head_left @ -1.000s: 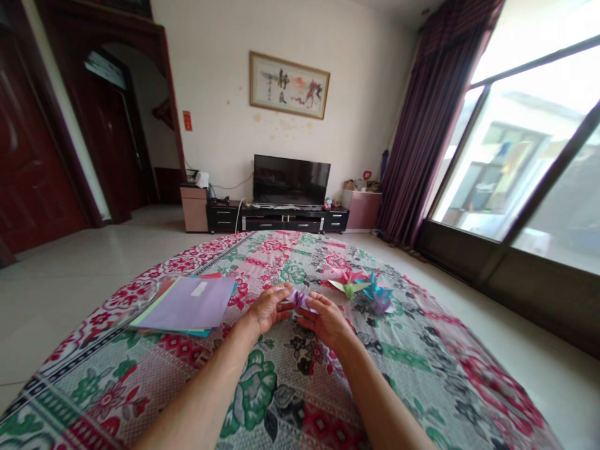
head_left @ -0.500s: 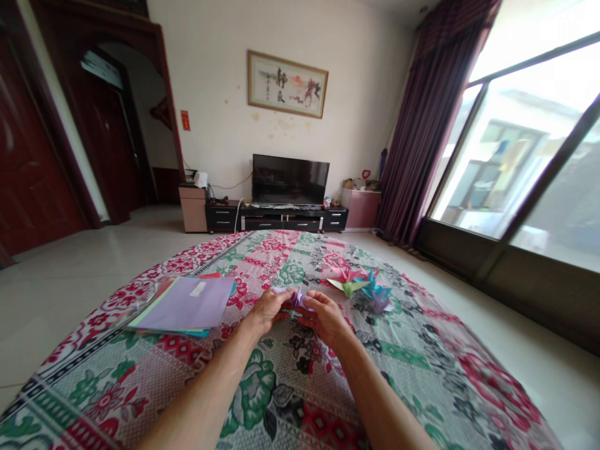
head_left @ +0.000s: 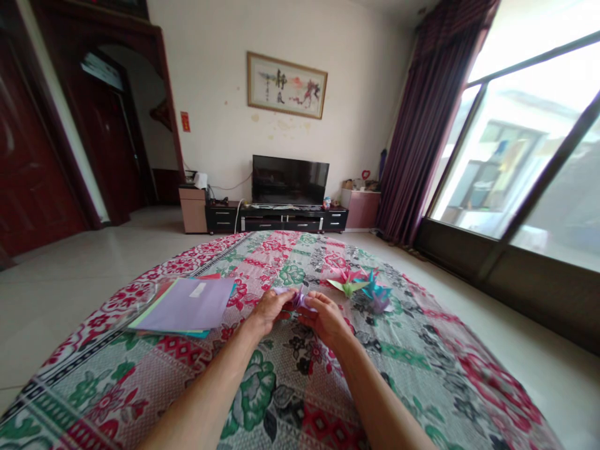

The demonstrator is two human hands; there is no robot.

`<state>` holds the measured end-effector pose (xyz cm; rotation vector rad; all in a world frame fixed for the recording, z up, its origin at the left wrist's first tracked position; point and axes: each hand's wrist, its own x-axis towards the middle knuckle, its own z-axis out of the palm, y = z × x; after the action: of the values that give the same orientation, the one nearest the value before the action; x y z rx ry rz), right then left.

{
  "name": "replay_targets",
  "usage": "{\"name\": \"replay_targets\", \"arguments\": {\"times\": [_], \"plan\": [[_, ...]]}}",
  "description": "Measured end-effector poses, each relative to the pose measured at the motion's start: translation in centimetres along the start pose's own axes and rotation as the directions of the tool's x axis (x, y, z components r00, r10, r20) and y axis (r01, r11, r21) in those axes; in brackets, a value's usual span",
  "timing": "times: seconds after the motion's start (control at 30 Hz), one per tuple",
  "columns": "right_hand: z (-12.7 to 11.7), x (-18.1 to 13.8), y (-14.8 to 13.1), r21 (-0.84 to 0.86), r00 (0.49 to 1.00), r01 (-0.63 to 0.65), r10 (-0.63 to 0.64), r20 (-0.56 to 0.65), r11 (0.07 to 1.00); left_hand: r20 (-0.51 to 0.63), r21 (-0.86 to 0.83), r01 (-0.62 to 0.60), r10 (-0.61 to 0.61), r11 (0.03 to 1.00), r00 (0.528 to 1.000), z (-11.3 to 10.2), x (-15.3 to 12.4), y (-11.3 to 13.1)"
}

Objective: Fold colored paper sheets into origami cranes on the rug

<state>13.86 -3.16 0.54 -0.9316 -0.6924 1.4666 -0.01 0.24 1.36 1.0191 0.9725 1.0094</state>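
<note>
A small piece of folded purple paper (head_left: 299, 300) is held between both hands above the middle of the table. My left hand (head_left: 270, 310) pinches its left side, thumb on top and fingers beneath. On the other side my right hand (head_left: 326, 317) grips it the same way, fingertips close to the left ones. Much of the paper is hidden behind the fingers, so its exact shape is hard to make out. Right of my hands lie several folded paper cranes: a green one (head_left: 348, 287), a blue one (head_left: 372, 286) and a purple one (head_left: 380, 302), with pink paper behind.
A stack of coloured paper sheets (head_left: 187, 307), purple on top with a small pale scrap, lies to the left. The round table wears a floral tablecloth (head_left: 253, 390). Beyond it stand a television (head_left: 290, 181) on a low black cabinet (head_left: 276, 220) and, at right, a window.
Both hands stay in nearly the same place, still on the purple paper. The fingers have shifted only very slightly around it.
</note>
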Motion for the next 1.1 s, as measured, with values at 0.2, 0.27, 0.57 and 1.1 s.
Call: {"name": "replay_targets", "arguments": {"times": [0.2, 0.27, 0.57, 1.1], "plan": [[0.08, -0.04, 0.10, -0.071, 0.998, 0.045, -0.042, 0.044, 0.996, -0.005, 0.031, -0.016, 0.016, 0.999, 1.000, -0.25, 0.48, -0.59], [0.14, -0.12, 0.10, -0.080, 0.998, 0.052, -0.049, 0.042, 0.995, -0.011, 0.051, -0.018, 0.018, 0.999, 1.000, -0.30, 0.58, -0.69], [0.06, -0.10, 0.24, -0.104, 0.998, 0.051, -0.047, 0.043, 0.993, -0.052, 0.139, -0.047, 0.054, 0.989, 0.997, -0.38, 0.63, -0.83], [0.97, -0.81, -0.15, -0.218, 0.976, 0.173, -0.137, 0.170, 0.961, -0.055, 0.358, -0.107, 0.136, 0.927, 0.989, -0.77, 0.83, -0.77]]}}
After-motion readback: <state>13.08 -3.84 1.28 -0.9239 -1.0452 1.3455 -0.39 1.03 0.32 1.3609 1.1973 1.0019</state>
